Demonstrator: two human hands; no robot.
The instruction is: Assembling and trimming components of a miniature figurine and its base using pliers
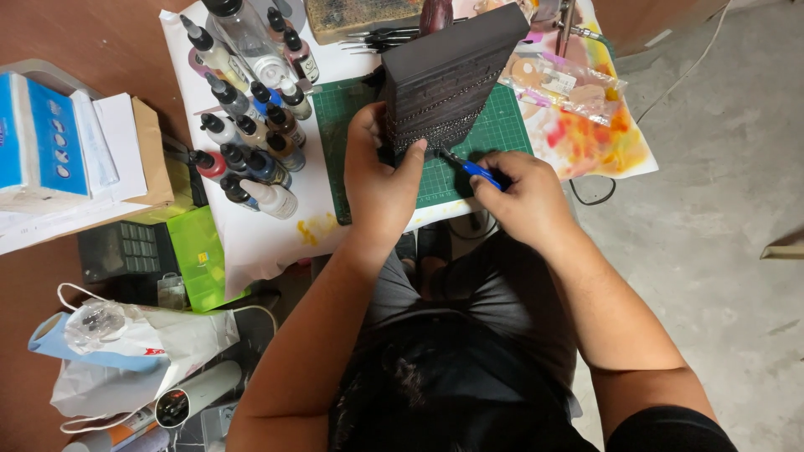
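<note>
Covering white table (251,226), green mat (352,109)

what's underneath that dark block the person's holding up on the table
A green cutting mat lies under the dark block, itself on white paper. The left hand steadies the block; the mat directly beneath it is hidden.

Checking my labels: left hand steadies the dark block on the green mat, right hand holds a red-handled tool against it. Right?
Almost. In the head view the tool in the right hand has a blue handle, not red. The rest stands: the left hand steadies the dark block on the green mat.
</note>
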